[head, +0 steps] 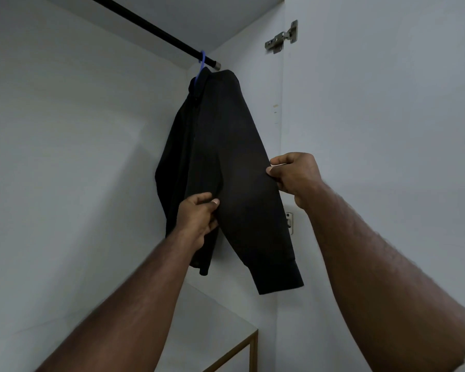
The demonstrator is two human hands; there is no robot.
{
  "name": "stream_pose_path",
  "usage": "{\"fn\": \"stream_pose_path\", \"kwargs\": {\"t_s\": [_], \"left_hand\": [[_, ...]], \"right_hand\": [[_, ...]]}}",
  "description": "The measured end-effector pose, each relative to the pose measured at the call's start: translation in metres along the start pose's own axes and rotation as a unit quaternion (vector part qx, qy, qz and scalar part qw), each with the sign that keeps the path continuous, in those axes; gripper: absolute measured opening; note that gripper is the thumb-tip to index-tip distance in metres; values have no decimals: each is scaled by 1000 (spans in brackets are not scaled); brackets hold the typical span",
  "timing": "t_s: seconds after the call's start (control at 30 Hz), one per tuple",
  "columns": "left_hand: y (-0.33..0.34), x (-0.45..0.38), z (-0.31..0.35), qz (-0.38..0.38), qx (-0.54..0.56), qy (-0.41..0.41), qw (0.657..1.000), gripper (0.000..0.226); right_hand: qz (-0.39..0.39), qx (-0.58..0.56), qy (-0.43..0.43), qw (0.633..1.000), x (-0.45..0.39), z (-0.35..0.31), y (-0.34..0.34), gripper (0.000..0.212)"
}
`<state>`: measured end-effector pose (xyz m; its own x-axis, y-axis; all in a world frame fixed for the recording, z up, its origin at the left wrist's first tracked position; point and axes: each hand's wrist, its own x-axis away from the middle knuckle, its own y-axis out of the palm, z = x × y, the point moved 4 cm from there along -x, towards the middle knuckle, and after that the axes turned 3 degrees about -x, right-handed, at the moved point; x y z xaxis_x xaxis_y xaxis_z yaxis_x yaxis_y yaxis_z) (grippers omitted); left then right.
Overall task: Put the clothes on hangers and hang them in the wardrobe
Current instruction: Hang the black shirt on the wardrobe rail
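The walls [65, 130] are plain white. A door [387, 130] on the right is white too, with two metal hinges [282, 36]. Low down sits a white shelf [212, 331] with a brown edge. The light is dim.

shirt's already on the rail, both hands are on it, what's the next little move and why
Probably let go with both hands so the sleeve drops. The black long-sleeved shirt already hangs by its blue plastic hanger from the black wardrobe rail. The left hand and right hand pinch the sleeve's edges, holding it out at a slant. Nothing else seems left to do here.
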<state>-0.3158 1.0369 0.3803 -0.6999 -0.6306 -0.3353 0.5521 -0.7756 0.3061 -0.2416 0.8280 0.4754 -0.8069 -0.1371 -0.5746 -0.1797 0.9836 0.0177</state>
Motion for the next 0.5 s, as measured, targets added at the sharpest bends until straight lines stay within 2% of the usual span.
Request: {"fn": "stream_pose_path", "kwargs": {"t_s": [0.1, 0.2, 0.5], "left_hand": [[-10, 3, 10, 23, 12, 64, 998, 24], [-14, 5, 18, 36, -23, 115, 992, 19], [-17, -9, -1, -9, -87, 71, 994, 21]], "right_hand": [[14, 8, -16, 1000, 1, -2, 2, 14], [26, -8, -30, 999, 0, -6, 5, 17], [45, 67, -30, 996, 0, 8, 14, 16]]}}
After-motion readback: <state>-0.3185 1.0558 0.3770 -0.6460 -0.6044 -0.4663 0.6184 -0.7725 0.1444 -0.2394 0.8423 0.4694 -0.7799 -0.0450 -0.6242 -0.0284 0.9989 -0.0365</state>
